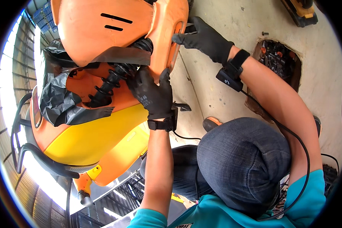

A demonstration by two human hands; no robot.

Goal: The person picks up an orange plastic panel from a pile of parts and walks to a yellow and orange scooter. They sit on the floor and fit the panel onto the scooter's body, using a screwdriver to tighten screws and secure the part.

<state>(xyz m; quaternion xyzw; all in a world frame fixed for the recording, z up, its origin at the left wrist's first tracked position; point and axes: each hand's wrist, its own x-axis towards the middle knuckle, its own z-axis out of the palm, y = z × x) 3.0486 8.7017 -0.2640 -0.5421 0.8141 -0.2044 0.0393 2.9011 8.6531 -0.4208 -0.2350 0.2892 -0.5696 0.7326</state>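
Observation:
Both my hands wear black gloves and are at an orange plastic panel [164, 38] with a long slot, part of an orange and yellow scooter body. My left hand [152, 93] is at the panel's lower end, thumb and fingers bent around it, beside a black coil shock absorber [109, 81]. Some of its fingertips are hidden against the scooter. At the panel's right edge, my right hand [207, 40] has its thumb on the slot side and its fingers bent at the edge. Black plastic sheeting [59, 97] and dark tape cover parts around the shock absorber.
A ragged-edged box [298, 62] of dark bolts and small parts stands on the concrete floor [224, 15], with a loose bolt [265, 33] nearby. A black grab rail [28, 150] juts out at left. Cables [306, 159] run from my wrist devices.

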